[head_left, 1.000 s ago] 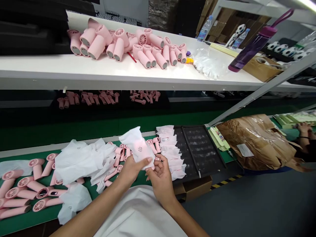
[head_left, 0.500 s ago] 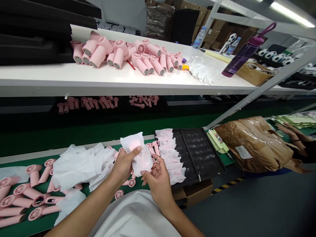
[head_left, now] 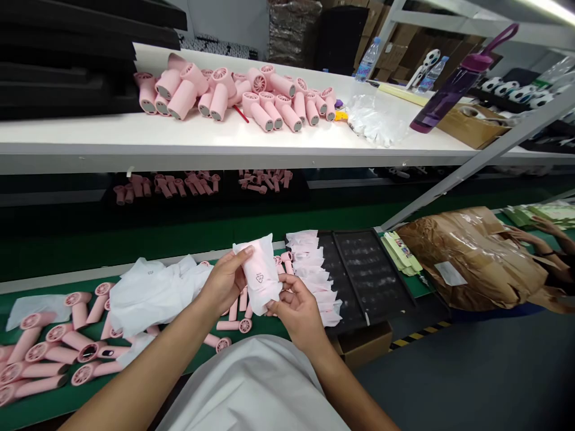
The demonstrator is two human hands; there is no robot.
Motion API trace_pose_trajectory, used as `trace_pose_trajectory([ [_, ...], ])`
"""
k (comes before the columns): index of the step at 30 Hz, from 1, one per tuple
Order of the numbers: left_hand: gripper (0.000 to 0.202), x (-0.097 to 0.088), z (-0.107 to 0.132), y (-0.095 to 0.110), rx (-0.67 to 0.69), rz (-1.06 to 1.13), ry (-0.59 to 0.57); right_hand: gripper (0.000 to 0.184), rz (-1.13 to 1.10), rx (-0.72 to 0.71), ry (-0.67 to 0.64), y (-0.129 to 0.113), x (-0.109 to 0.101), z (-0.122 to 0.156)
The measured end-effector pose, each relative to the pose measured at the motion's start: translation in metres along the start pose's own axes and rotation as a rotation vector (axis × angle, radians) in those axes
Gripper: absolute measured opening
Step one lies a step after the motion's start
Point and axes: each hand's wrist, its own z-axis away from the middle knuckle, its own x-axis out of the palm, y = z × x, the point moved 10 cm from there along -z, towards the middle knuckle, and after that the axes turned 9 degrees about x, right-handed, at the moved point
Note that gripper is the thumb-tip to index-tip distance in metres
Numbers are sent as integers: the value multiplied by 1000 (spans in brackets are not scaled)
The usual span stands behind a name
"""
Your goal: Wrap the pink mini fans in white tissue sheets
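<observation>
Between my two hands is a handheld fan in a white translucent bag (head_left: 260, 275), its pink showing through and a small recycling mark facing me. My left hand (head_left: 226, 276) grips the bag's upper left side, thumb on the front. At the lower right corner, my right hand (head_left: 297, 308) pinches it with thumb and fingers. Loose pink handheld fans (head_left: 49, 352) lie on the green work surface (head_left: 188, 358) to the left, with a pile of white bags (head_left: 153, 293) beside them. Right of my hands, bagged fans (head_left: 317, 278) sit in a row on a black tray (head_left: 377, 269).
Above, a white shelf (head_left: 179, 134) carries more pink fans (head_left: 265, 99), a clear plastic bag (head_left: 375, 123) and a purple bottle (head_left: 453, 87). Flat green boxes (head_left: 402, 254) and a brown wrapped package (head_left: 476, 257) are at the right. Another person's hands (head_left: 534, 236) show at the far right.
The bagged fan has turned so its printed mark faces me, and the bag looks smoother around it. Both hands keep hold. The whole view has shifted slightly.
</observation>
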Motion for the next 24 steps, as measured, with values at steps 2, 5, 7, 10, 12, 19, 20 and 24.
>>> trace_pose_trajectory([
  [2,22,-7,-5,6,-18,29,108,29,87,-116,69,-18,-8,7],
  [5,18,-9,-5,16,-1,120,209,30,388,-358,180,-53,-7,26],
  [7,11,-6,-4,22,37,141,218,50,620,-481,143,-67,13,34],
  [10,3,-1,-1,23,51,161,197,45,690,-652,81,-79,34,39],
  [12,3,-5,0,24,80,187,224,36,642,-771,119,-86,33,42],
  [19,10,-30,8,59,358,205,318,24,413,-559,443,-59,-15,28],
  [20,12,-33,10,62,381,215,329,31,288,-432,379,-46,-15,18],
  [24,20,-39,12,49,309,157,299,64,-98,-108,-119,-7,38,-7],
])
